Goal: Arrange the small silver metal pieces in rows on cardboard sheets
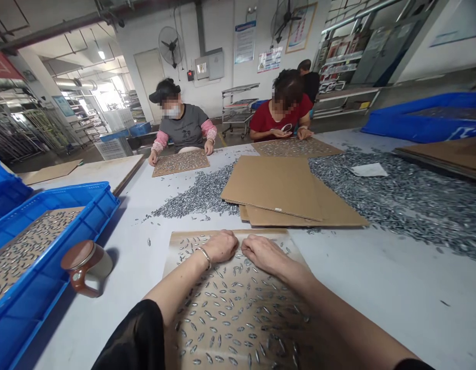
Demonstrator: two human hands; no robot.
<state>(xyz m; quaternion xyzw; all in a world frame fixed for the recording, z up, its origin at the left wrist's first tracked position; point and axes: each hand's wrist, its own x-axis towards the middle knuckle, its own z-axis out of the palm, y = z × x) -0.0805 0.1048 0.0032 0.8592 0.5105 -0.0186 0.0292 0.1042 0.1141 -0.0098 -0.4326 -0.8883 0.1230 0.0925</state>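
Note:
A sheet of brown cardboard (218, 321) lies in front of me, dotted with many small, silvery, leaf-shaped metal pieces (232, 349). Over its far part, my left hand (221, 245) has its fingers curled together, a bangle round the wrist. My right hand (263, 253) is beside it, a small gap between the two, its fingers also bent inward and pressed together. Whatever the fingertips of either hand hold is too small or too hidden to make out. Metal pieces lie on the cardboard around and below both hands.
Stacked cardboard sheets (272, 185) lie beyond my hands, between heaps of metal pieces (199, 192). To the left are a lidded mug (87, 267) and a blue crate (41, 288) holding a covered sheet. Two people sit across the table (377, 288); another blue crate (423, 115) stands far right.

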